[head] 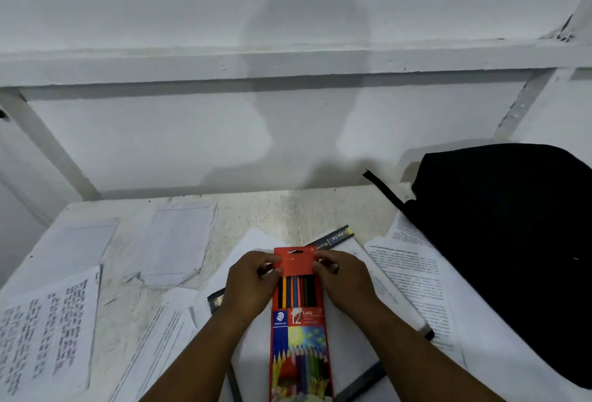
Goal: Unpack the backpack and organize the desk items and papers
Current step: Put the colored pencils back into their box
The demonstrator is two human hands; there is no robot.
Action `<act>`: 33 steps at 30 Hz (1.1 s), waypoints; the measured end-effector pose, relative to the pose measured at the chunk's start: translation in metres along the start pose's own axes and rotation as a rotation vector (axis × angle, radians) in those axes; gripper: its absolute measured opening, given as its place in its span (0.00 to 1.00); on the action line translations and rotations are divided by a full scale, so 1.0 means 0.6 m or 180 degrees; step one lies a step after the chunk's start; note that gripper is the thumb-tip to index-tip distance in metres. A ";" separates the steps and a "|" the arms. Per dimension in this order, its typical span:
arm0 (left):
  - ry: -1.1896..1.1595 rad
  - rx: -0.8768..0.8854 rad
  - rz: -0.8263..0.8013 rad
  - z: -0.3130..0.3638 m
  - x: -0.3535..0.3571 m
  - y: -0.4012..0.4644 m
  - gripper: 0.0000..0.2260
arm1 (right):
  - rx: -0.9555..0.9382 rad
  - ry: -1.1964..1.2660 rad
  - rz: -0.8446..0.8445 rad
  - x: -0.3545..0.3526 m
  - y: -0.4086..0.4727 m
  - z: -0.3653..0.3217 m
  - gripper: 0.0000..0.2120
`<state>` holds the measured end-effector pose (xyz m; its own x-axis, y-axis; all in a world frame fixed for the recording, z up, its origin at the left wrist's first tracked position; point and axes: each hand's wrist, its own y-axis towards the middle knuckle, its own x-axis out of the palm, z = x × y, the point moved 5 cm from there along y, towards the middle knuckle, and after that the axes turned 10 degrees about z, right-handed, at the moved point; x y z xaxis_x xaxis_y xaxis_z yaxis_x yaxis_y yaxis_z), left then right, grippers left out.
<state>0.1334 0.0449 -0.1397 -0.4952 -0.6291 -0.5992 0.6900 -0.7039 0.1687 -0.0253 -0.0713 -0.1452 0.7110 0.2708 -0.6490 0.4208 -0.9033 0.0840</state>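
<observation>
Taking the red pencil box point(299, 312) as the landmark: both hands grip its top flap, the left hand point(251, 280) on its left side, the right hand point(344, 283) on its right, so the approaches from either side are taken. Beyond the box a strip of bare table point(272, 212) runs to the wall, open to a reaching hand. Far right of the box the black backpack point(509, 248) stands tall and blocks that whole side. Left of the box loose papers point(48, 321) lie flat, low enough to pass over. Just right of it printed sheets point(413, 276) and a marker point(424, 331) lie flat too.
</observation>
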 end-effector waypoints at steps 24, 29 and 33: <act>-0.1460 -0.0885 -0.0212 0.010 -0.023 -0.009 0.10 | -0.0175 0.0882 -0.0507 -0.030 0.030 -0.018 0.13; -0.1762 -0.0924 -0.0452 0.045 -0.033 -0.006 0.10 | -0.0419 0.0841 -0.1573 -0.059 0.058 -0.056 0.12; -0.1877 -0.0854 -0.0634 0.074 -0.035 -0.001 0.10 | -0.0527 0.0579 -0.2035 -0.092 0.079 -0.088 0.13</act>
<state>0.1201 0.0438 -0.0927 -0.7791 -0.6242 -0.0585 0.6252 -0.7666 -0.1464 -0.0149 -0.1117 -0.0654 0.3714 0.7987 -0.4735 0.8597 -0.4884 -0.1494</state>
